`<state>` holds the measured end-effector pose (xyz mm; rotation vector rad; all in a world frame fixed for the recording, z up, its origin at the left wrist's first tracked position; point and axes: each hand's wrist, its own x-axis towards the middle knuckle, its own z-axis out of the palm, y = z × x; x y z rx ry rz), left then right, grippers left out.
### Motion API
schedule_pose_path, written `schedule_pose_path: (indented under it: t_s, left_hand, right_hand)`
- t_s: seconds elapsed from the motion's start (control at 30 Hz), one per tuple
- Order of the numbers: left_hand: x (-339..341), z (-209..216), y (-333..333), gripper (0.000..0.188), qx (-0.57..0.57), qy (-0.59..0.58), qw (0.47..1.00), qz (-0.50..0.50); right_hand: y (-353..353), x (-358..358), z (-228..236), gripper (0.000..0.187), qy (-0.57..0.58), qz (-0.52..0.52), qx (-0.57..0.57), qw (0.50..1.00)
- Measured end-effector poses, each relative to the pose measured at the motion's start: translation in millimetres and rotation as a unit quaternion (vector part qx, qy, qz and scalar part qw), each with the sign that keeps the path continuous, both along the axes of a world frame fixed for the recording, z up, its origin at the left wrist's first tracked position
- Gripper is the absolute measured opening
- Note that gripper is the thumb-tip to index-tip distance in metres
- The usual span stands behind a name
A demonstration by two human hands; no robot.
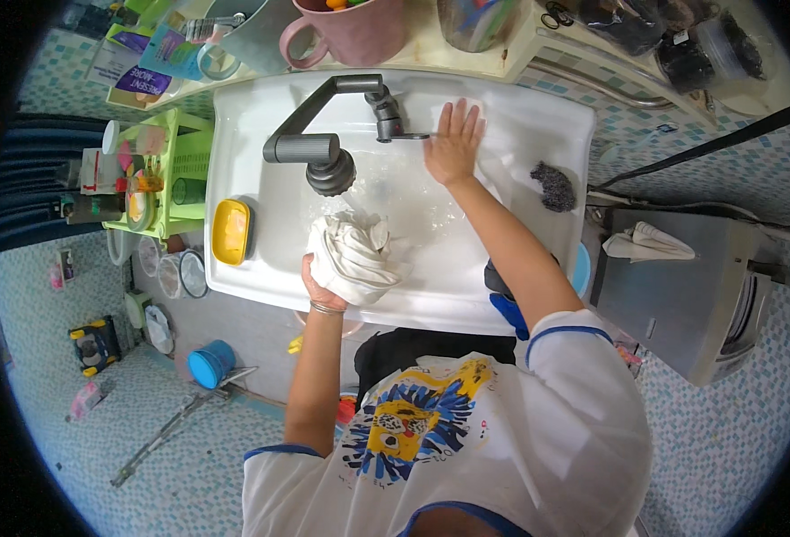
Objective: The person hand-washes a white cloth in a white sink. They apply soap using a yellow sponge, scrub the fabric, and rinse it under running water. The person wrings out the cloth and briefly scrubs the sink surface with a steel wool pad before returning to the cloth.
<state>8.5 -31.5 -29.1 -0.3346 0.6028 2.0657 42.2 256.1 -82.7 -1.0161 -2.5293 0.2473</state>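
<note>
My left hand (320, 288) grips a bunched white cloth (350, 255) from below, over the near side of the white sink (234, 183). The cloth hangs in folds and hides most of the fingers. Just beyond it is the head of a dark grey tap (321, 112), with what looks like water running toward the cloth. My right hand (455, 143) reaches to the back of the sink, its fingers stretched out and spread. Its thumb side is at the tip of the tap's lever (408, 137); whether it touches is hard to tell.
A yellow soap dish (231, 231) sits on the sink's left rim, and a dark scrubber (554, 186) on the right. A pink mug (359, 31) stands on the shelf behind. To the left is a green rack (184, 166); a grey machine (672, 291) stands at right.
</note>
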Motion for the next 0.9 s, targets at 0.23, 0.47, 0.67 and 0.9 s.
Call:
schedule_pose_path:
  t_s: [0.23,0.47,0.67,0.9]
  left_hand:
    - [2,8,-2,0.058,-0.076,-0.009,0.997,-0.003]
    - [-1,-5,-2,0.059,-0.054,-0.021,0.998,-0.008]
    - [3,-6,18,0.065,-0.006,-0.022,0.999,-0.046]
    - [5,-11,17,0.064,-0.012,-0.039,0.998,-0.051]
  right_hand:
    - [3,-9,4,0.055,0.020,0.235,-0.015,0.972]
    - [8,31,34,0.050,-0.092,0.225,-0.151,0.958]
    - [25,-3,6,0.052,-0.022,0.257,0.029,0.966]
    - [9,27,14,0.055,-0.114,0.286,-0.053,0.950]
